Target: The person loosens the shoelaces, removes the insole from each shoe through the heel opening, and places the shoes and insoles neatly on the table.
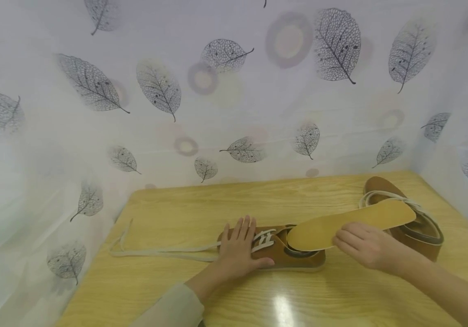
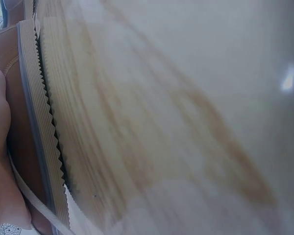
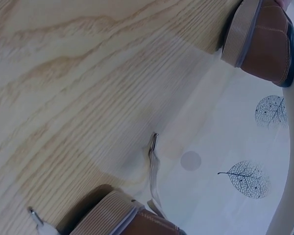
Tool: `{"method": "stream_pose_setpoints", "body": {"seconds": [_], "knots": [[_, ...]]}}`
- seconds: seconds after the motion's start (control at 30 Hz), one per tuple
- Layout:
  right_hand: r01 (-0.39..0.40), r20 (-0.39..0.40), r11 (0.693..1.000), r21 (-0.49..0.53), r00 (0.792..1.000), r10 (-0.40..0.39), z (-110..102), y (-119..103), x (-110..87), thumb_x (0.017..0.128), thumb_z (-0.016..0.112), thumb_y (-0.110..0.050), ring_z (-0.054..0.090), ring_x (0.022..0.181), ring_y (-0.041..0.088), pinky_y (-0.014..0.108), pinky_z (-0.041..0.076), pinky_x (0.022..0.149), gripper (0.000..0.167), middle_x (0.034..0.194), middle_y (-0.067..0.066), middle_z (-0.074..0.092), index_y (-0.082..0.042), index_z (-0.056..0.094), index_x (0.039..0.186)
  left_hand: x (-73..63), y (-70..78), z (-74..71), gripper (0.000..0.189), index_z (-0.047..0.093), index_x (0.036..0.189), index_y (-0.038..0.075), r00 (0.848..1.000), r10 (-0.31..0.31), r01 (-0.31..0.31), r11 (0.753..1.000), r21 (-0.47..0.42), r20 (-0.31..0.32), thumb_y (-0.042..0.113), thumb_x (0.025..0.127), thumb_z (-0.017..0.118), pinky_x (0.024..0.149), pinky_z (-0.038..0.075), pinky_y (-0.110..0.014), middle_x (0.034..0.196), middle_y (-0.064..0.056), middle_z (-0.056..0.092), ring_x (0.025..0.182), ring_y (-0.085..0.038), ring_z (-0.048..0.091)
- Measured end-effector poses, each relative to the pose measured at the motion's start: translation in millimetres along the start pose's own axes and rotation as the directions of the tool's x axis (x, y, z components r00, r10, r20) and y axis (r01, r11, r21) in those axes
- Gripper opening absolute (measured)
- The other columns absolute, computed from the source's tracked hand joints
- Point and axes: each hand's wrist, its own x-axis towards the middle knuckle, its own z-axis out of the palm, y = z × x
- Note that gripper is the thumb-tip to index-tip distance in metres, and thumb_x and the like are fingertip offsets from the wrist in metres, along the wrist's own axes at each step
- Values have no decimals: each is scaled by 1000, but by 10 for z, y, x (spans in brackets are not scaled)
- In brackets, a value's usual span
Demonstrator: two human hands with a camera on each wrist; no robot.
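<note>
The left hand [image 1: 236, 252] is resting open over the front of a brown shoe [image 1: 289, 260], its fingers reaching straight across the toe and its thumb spreading apart along the near side; the shoe is lying sole-down on a wood-grained worktop [image 1: 176, 209], its toe pointing to the left and its opening facing up; the right hand [image 1: 360, 245] is gripping a tan insole [image 1: 336, 225] by its near edge, the fingers curling over it; the insole is slanting above the worktop, one rounded end sitting at the shoe's opening and the other rising to the right, where it is overlapping a second brown shoe [image 1: 415, 240] in the head view; whether insole and second shoe are touching, I am not able to tell; the second shoe is standing at the right of the worktop, its toe pointing towards the back, with pale laces [image 1: 366, 197] looping over it; the first shoe's laces [image 1: 168, 250] are trailing from under the left hand out to the left, making a loose bend there; in the right wrist view a lace's metal tip [image 3: 155, 139] is showing near a shoe; a pale sleeve [image 1: 172, 309] is covering the left forearm, and a leaf-printed sheet [image 1: 234, 113] is hanging behind the worktop
</note>
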Motion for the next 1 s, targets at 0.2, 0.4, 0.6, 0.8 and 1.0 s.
{"method": "stream_pose_setpoints", "body": {"seconds": [0.2,0.4,0.6,0.8,1.0], "knots": [[29,-6,999,-38,1000,-29,74,-43,51,99,34,7,57,67,18,24,50,57,35,78,7,64,0,66,86,-2,11,8,114,6,152,8,1000,3,-3,1000,4,0,88,74,28,115,8,-58,159,-11,4,146,-27,8],[0,63,999,-45,998,3,9,-53,5,100,30,6,57,68,18,24,51,58,38,80,8,63,0,64,86,1,14,11,114,6,152,8,1000,2,-2,1000,11,-7,88,73,28,115,9,-58,159,-11,4,146,-27,8],[-46,104,999,-26,993,48,-148,-58,-115,102,26,2,57,72,18,27,50,61,40,83,8,62,0,64,89,0,18,9,114,5,152,9,1000,-3,3,1000,15,-4,88,73,28,115,9,-58,159,-11,4,146,-27,8],[-48,78,999,-5,996,48,-324,-97,-255,103,26,0,57,72,19,30,49,63,39,83,9,63,1,63,90,8,13,15,114,5,152,9,1000,-3,3,1000,15,-4,88,73,27,115,9,-58,159,-11,4,146,-28,8],[-60,59,997,56,997,57,-472,-152,-444,102,26,1,56,74,21,26,48,83,36,84,11,63,5,61,94,8,6,35,114,5,152,8,1000,4,-3,1000,15,-16,88,73,25,115,9,-58,159,-12,5,146,-28,8]]}}
